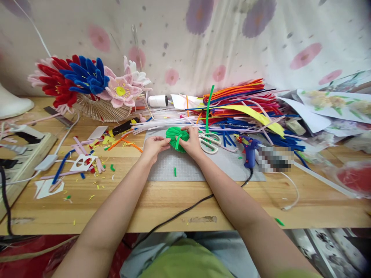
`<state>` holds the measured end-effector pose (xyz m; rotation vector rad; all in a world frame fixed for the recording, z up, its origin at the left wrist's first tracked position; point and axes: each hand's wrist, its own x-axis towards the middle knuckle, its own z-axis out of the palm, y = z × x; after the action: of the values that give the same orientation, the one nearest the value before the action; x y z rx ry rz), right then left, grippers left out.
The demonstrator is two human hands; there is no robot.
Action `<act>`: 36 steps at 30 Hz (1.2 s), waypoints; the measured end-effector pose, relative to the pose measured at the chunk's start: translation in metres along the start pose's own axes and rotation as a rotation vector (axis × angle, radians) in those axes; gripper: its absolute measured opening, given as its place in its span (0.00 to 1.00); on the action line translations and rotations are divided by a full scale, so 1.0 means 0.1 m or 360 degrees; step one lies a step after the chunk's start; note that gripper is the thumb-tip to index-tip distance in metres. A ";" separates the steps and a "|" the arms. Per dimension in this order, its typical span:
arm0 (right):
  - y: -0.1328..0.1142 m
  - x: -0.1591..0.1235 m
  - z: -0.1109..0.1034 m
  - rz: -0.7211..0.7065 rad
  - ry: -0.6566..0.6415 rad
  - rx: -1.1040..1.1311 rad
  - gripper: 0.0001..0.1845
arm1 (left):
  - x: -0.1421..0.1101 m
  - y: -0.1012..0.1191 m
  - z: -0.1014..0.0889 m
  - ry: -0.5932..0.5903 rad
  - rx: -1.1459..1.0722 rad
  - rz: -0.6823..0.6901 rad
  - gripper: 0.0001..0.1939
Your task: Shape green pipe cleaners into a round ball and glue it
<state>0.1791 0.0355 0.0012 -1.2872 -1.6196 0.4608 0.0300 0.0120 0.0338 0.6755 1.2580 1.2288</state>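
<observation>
As left hand (153, 148) pinches green disc (173, 133), curled right hand (191, 141) grips it.

Passage along front strip of bench (174, 197), crossed by black cord (185, 210). White-handled scissors (210, 150) just beside right hand (191, 143), glue gun (249, 150) beyond, obstruct sideways room. Pipe-cleaner heap (234, 102) bars way behind; scraps (75, 165) clutter left side.

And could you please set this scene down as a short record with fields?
Left hand: pinching the left edge of a green disc
Right hand: holding the disc's right side
Below the hands: grey mat
Beside the right hand: scissors with white handles
Farther right: blue glue gun
Back left: flowers, red, blue, pink
</observation>
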 end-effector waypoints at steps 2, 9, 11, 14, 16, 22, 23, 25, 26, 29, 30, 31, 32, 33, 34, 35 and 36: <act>0.00 0.00 0.00 0.0000 -0.0005 -0.0004 0.17 | 0.01 0.00 0.00 0.0024 0.0002 -0.0002 0.14; 0.01 0.00 0.01 -0.0023 0.0001 -0.0009 0.17 | -0.01 0.02 0.02 0.0087 0.0093 0.0038 0.16; 0.00 0.00 0.01 -0.0023 -0.0006 -0.0007 0.17 | -0.01 0.02 0.04 0.0100 0.0125 0.0087 0.16; 0.00 0.00 0.01 -0.0014 -0.0009 -0.0005 0.17 | -0.01 0.00 0.05 0.0092 0.0137 0.0163 0.16; 0.00 -0.01 0.01 -0.0012 -0.0006 0.0003 0.17 | -0.01 -0.02 0.06 0.0071 0.0131 0.0216 0.16; 0.01 0.01 0.00 0.0008 0.0017 0.0043 0.17 | 0.00 -0.02 0.03 0.0000 0.0127 0.0265 0.17; 0.01 0.01 0.00 0.0014 0.0015 0.0046 0.17 | -0.01 -0.01 0.03 -0.0010 0.0131 0.0249 0.17; 0.00 0.01 -0.01 0.0019 0.0003 0.0052 0.17 | -0.02 0.01 0.02 -0.0034 0.0127 0.0195 0.16; 0.00 0.01 -0.01 0.0017 -0.0007 0.0052 0.17 | -0.03 0.01 0.02 -0.0048 0.0116 0.0163 0.16; -0.01 -0.01 -0.01 -0.0010 -0.0043 0.0034 0.18 | -0.04 0.02 0.04 -0.0084 0.0089 0.0089 0.16; -0.02 -0.01 -0.01 -0.0023 -0.0057 0.0025 0.18 | -0.04 0.02 0.04 -0.0088 0.0093 0.0080 0.17; -0.02 -0.01 -0.01 -0.0035 -0.0069 0.0019 0.18 | -0.05 0.01 0.04 -0.0086 0.0100 0.0074 0.18; -0.01 -0.02 -0.01 -0.0046 -0.0079 0.0017 0.18 | -0.05 0.00 0.05 -0.0081 0.0106 0.0068 0.19; -0.01 -0.02 -0.01 -0.0052 -0.0086 0.0021 0.18 | -0.05 0.00 0.05 -0.0076 0.0108 0.0064 0.20; 0.00 -0.02 -0.01 -0.0056 -0.0092 0.0030 0.17 | -0.05 -0.01 0.05 -0.0072 0.0110 0.0060 0.21; 0.00 -0.01 -0.01 -0.0061 -0.0099 0.0040 0.17 | -0.05 -0.01 0.05 -0.0066 0.0110 0.0059 0.21; 0.01 -0.01 -0.01 -0.0067 -0.0107 0.0046 0.16 | -0.05 -0.02 0.05 -0.0056 0.0111 0.0060 0.22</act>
<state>0.1804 0.0342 0.0006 -1.2250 -1.6868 0.5046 0.0357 0.0081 0.0348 0.7714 1.2685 1.2030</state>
